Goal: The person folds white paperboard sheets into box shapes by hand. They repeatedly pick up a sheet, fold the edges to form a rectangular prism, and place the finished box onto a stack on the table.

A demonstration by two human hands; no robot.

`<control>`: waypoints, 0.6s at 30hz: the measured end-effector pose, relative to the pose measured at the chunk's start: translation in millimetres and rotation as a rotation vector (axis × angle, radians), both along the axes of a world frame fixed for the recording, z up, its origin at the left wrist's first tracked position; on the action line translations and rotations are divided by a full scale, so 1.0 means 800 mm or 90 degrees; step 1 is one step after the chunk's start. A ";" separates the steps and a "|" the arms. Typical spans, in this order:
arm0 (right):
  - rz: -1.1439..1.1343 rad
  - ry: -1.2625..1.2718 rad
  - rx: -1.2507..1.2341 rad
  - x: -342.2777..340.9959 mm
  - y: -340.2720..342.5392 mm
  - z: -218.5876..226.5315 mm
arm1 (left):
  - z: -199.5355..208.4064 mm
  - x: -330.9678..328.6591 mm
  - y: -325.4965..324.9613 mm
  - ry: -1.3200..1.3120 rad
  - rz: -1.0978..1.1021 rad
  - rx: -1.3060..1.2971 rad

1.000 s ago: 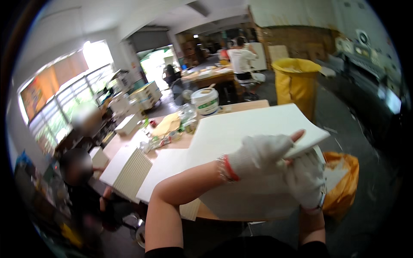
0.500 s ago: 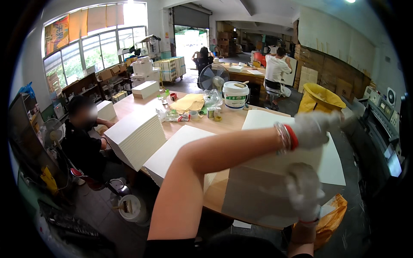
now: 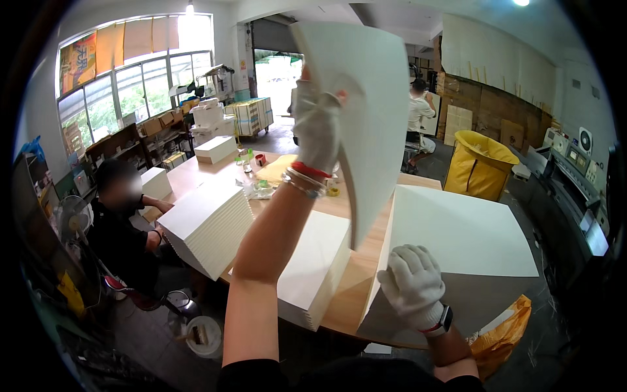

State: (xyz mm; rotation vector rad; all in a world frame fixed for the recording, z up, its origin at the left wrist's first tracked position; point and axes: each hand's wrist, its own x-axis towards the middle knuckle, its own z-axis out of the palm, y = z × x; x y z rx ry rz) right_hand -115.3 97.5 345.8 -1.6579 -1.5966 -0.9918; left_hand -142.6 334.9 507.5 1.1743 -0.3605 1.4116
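Observation:
My left hand [image 3: 318, 124], in a whitish work glove, is raised and closed on the left edge of a large white sheet [image 3: 375, 124]. The sheet stands nearly upright and bows along its lower left edge. Below it, at the right, is a tall stack of white sheets [image 3: 467, 228]. My right hand [image 3: 413, 284], also gloved, rests at that stack's near left edge with its fingers curled; whatever they hold, if anything, is hidden. Between my arms lies a lower stack of white sheets [image 3: 312, 261], its side showing ridged layers.
Another ridged white stack [image 3: 206, 225] stands on the wooden table [image 3: 336, 297] at the left, beside a seated person [image 3: 121, 215]. Bottles [image 3: 245, 162] and tape lie farther back. A yellow bin [image 3: 480, 163] stands beyond the right stack, and an orange bag [image 3: 503, 333] sits below it.
My left hand has swung from the right to the left and up, lifting the white sheet off the right stack. My right hand has moved left to that stack's near edge.

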 end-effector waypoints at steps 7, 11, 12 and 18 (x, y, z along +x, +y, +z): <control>0.060 0.122 0.062 -0.020 0.018 -0.023 | -0.056 -0.065 0.000 -0.085 0.182 0.019; 0.249 0.306 0.142 -0.063 0.091 -0.047 | -0.112 -0.093 -0.058 -0.025 0.422 0.098; 0.277 0.361 0.179 -0.066 0.116 -0.067 | -0.124 -0.090 -0.071 -0.029 0.481 0.149; 0.671 0.954 0.088 0.070 0.163 -0.352 | -0.196 -0.035 -0.096 -0.006 0.746 0.322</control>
